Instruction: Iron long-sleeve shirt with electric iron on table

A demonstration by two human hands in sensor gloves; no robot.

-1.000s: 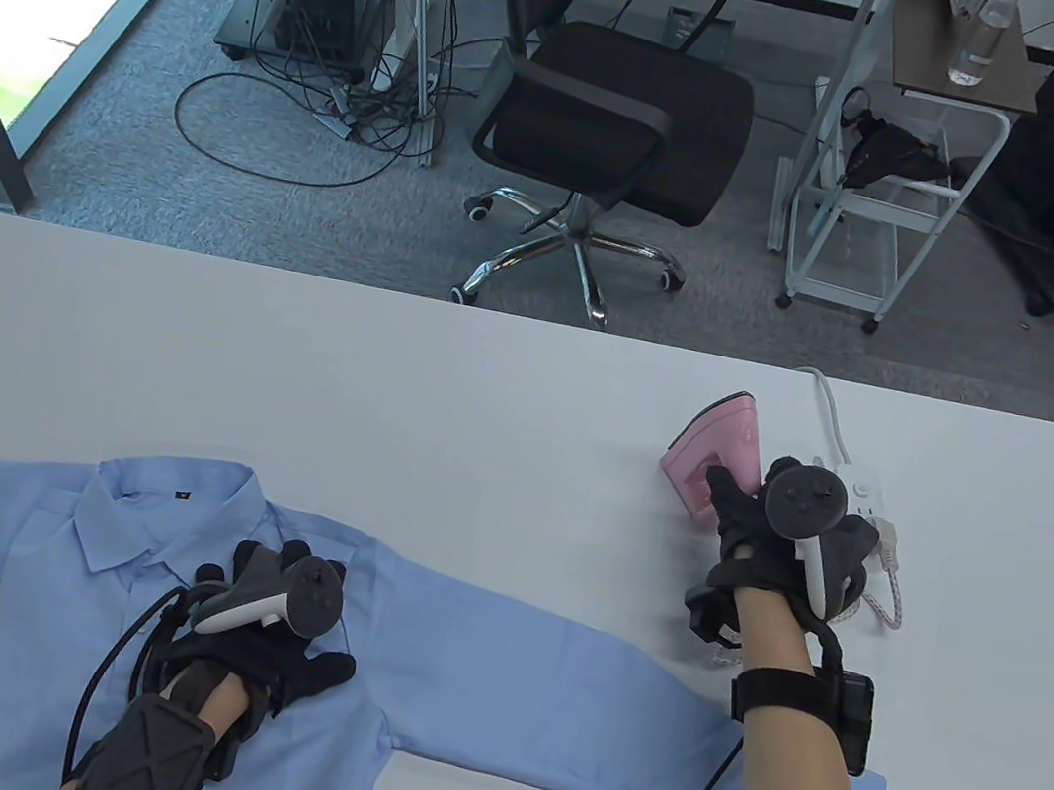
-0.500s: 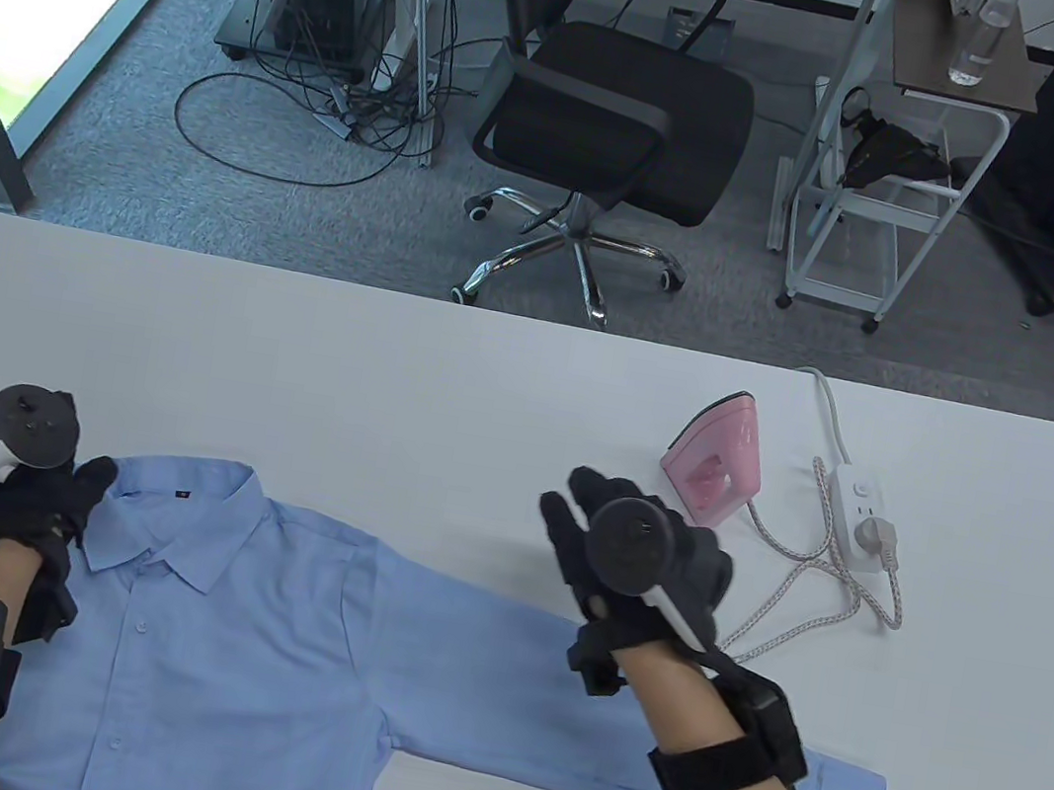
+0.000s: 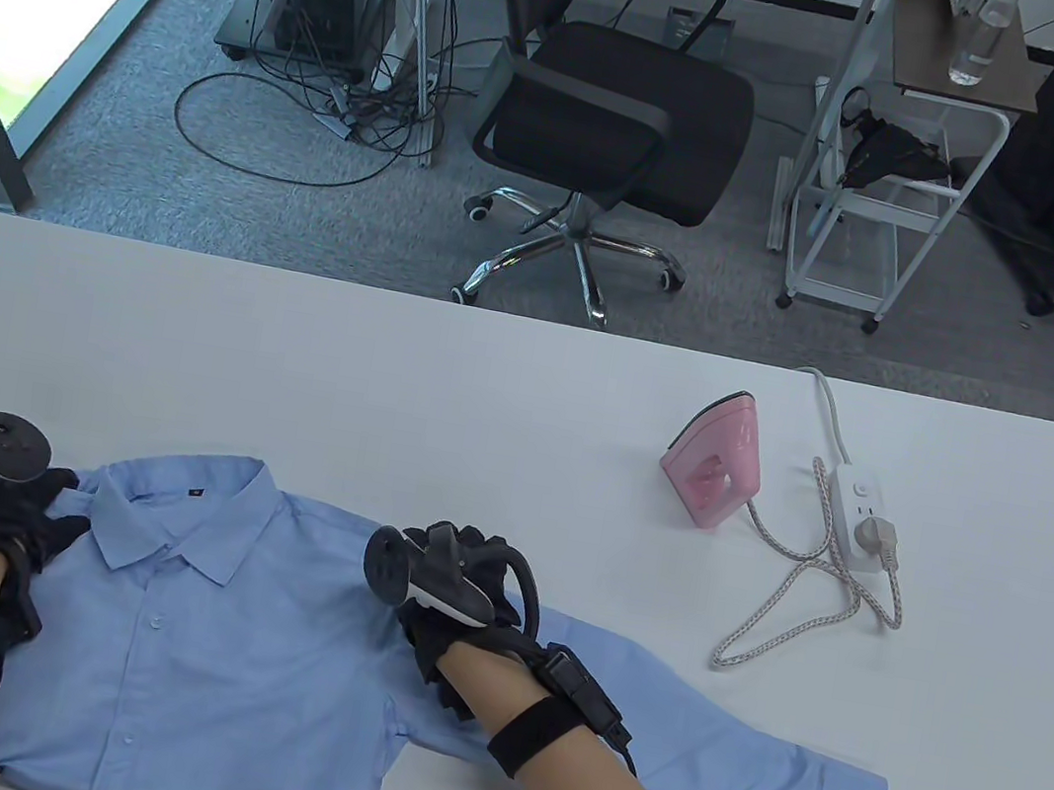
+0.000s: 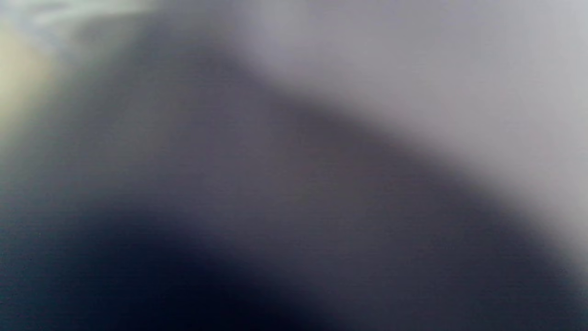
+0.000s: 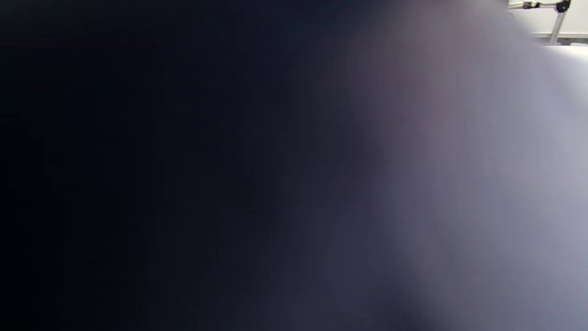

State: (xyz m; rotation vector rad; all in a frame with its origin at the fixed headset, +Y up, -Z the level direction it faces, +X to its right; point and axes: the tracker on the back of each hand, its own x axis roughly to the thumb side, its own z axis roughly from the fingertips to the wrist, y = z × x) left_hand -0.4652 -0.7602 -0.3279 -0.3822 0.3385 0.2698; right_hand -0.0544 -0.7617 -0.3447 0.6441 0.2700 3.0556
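Observation:
A light blue long-sleeve shirt lies flat, front up, on the white table near its front left. My left hand grips the shirt's left shoulder beside the collar. My right hand is turned on its side and grips the fabric at the right shoulder, where the long sleeve starts. The fingertips of both hands are partly hidden by the trackers. A pink electric iron stands on its heel at the right, apart from both hands. Both wrist views are a dark blur.
A white power strip with the iron's plug lies right of the iron, and its braided cord loops toward the front. A black office chair and a white cart stand beyond the table's far edge.
My right hand left the iron and came down left onto the shirt's right shoulder. My left hand moved from the chest to the left shoulder. The shirt has shifted slightly up and right.

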